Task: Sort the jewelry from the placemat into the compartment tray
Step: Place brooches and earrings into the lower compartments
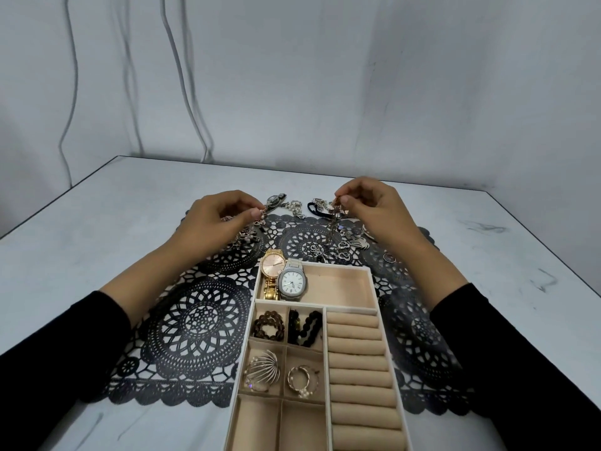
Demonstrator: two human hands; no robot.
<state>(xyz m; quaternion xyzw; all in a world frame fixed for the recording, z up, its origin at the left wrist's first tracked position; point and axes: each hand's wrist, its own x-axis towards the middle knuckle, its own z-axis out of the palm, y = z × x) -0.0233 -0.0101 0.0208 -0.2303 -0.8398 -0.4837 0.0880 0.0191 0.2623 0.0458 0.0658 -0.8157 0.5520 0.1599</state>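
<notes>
A beige compartment tray [348, 307] lies on the black lace placemat [201, 323]. Its top compartment holds a gold watch [272, 271] and a silver watch [292, 283]. Smaller cells hold a brown bead bracelet [269, 326], black beads [307, 327], a silver cuff [262, 371] and a pearl ring bracelet [301, 379]. My left hand [213, 224] pinches a charm bracelet [257, 227] at the mat's far left. My right hand [374, 209] pinches a thin chain [334, 222] that dangles above loose charms [343, 247].
More jewelry lies along the mat's far edge: a dark watch [275, 200], silver links [295, 206], a dark band [313, 208], a shell-like piece [361, 242] and a small ring [389, 258]. The tray's ring rolls [361, 369] and two near cells hold nothing. A wall stands behind the marble-look table [97, 222].
</notes>
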